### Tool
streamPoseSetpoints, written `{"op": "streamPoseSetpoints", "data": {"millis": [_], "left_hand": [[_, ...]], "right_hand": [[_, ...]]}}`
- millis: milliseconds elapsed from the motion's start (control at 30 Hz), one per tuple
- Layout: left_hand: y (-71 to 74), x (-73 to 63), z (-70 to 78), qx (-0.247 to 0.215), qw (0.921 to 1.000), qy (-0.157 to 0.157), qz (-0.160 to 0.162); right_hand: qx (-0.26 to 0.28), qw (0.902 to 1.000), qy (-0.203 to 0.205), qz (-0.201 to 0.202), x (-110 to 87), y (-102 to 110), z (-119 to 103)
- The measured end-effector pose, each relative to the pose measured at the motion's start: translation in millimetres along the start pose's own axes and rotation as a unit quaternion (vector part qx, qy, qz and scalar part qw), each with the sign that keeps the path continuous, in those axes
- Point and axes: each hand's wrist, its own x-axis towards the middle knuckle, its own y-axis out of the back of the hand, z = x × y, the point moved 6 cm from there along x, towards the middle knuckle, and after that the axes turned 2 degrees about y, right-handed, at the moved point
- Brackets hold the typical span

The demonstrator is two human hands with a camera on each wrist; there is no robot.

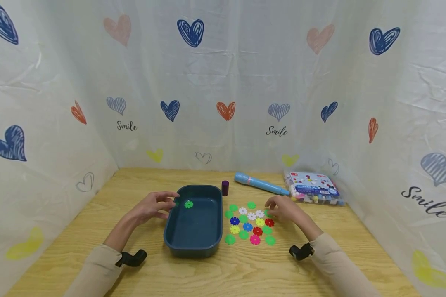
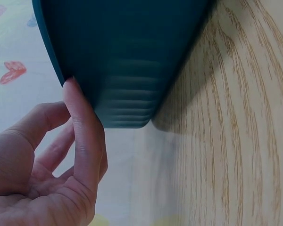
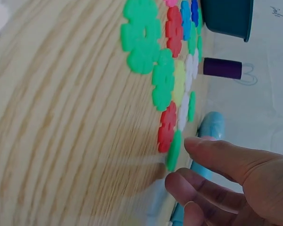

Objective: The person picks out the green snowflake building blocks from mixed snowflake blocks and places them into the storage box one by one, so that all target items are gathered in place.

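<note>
A dark teal plastic bin (image 1: 193, 251) stands on the table with one green flower-shaped disc (image 1: 188, 204) inside. At its left rim is my left hand (image 1: 154, 208), a fingertip touching the outer wall near the rim and the other fingers loosely bent. Right of the bin lie several flower-shaped discs in green, white, yellow, blue, red and pink. My right hand (image 1: 285, 209) hovers at their right edge, thumb and fingers apart. Just beyond its fingertips in the right wrist view is a green disc (image 3: 174, 150), beside a red disc (image 3: 167, 127).
Behind the discs stands a small dark purple cylinder (image 1: 225, 188). A light blue microphone-shaped tube (image 1: 262, 184) lies to its right, next to a clear box (image 1: 314, 188) of colourful parts. A white curtain (image 1: 238, 82) with hearts encloses the wooden table (image 1: 245, 272).
</note>
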Motion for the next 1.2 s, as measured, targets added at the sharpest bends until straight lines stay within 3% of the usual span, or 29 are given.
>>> {"op": "streamPoseSetpoints", "data": {"millis": [533,900,1200], "left_hand": [[-0.4,-0.5,-1.9,-0.003,1.0,0.004,-0.001],[0.1,-0.8,-0.6,0.002,1.0,0.006,0.004],[0.9,-0.3,-1.4,0.004,1.0,0.005,0.007]], "right_hand": [[0.002,0.9998,-0.021,-0.004,0.9,-3,10],[0.036,0.9983,-0.036,-0.028,1.0,-2,13],[0.047,0.9979,-0.038,-0.023,-0.6,-1,12]]}}
